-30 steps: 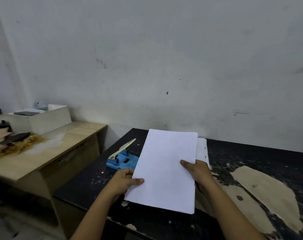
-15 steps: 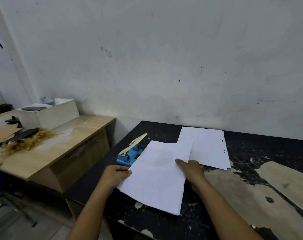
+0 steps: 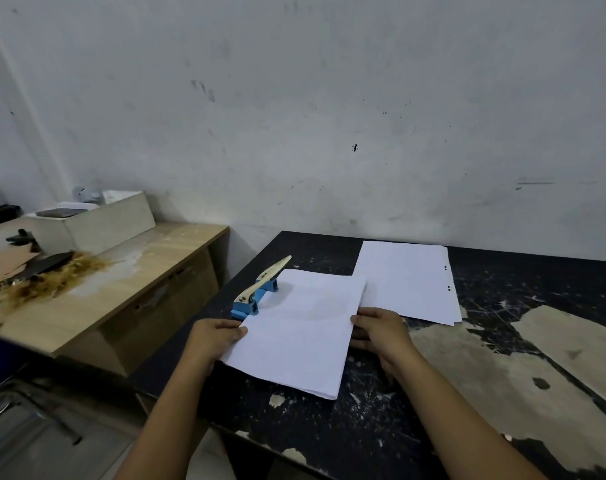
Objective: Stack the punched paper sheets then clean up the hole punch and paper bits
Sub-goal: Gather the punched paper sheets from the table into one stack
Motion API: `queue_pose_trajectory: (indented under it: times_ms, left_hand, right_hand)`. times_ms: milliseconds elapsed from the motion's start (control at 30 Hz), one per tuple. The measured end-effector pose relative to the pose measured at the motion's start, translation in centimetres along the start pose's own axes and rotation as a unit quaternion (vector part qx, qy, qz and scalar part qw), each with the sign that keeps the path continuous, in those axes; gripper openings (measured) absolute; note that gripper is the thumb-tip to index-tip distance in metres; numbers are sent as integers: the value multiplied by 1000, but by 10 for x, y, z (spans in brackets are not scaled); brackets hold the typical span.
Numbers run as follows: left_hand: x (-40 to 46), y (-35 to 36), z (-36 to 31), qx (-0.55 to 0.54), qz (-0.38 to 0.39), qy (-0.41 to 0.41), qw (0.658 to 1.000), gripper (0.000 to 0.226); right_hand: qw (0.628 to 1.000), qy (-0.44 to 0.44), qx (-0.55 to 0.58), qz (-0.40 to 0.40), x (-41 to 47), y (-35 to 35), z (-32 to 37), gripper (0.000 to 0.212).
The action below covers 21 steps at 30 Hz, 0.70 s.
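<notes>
Scuffed black table (image 3: 381, 431) under a stained wall, I see my left hand (image 3: 213, 341) and right hand (image 3: 381, 332) pinching the sheet bundle (image 3: 298, 329) by its 2 long edges, long axis pointing away toward the blue hole punch (image 3: 256, 294), beside the punched stack (image 3: 405, 280).

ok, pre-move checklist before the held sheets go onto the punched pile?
1. Left hand grips the held sheets at their left edge: ok.
2. Right hand grips their right edge: ok.
3. Punched pile lies flat on the black table, top bare: ok.
4. Held sheets punched: cannot tell, no holes visible.
5. Held sheets clear of the hole punch: not ok, their far left edge overlaps it in this view.
6. Pile edges squared: not ok, slightly fanned at the near right corner.
</notes>
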<state>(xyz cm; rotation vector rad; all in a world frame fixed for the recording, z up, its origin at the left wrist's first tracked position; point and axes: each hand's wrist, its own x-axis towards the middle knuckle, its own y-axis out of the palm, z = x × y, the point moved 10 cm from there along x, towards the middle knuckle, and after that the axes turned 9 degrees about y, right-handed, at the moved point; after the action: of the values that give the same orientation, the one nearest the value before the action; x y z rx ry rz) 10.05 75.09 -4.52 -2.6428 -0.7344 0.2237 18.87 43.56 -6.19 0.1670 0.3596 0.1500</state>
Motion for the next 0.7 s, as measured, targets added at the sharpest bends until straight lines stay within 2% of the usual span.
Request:
queue_pose_trajectory:
  times_ms: [133, 333, 700]
  left_hand:
    - [4, -4, 2, 11, -9, -4, 1000, 28]
    - [11, -9, 5, 19, -20, -8, 1000, 22]
    - [11, -14, 5, 56, -31, -11, 998, 18]
  right_hand:
    - [1000, -7, -14, 1, -1, 1, 1, 21]
    - [1000, 13, 5, 8, 3, 2, -6, 8]
    - [999, 30, -15, 14, 7, 9, -8, 2]
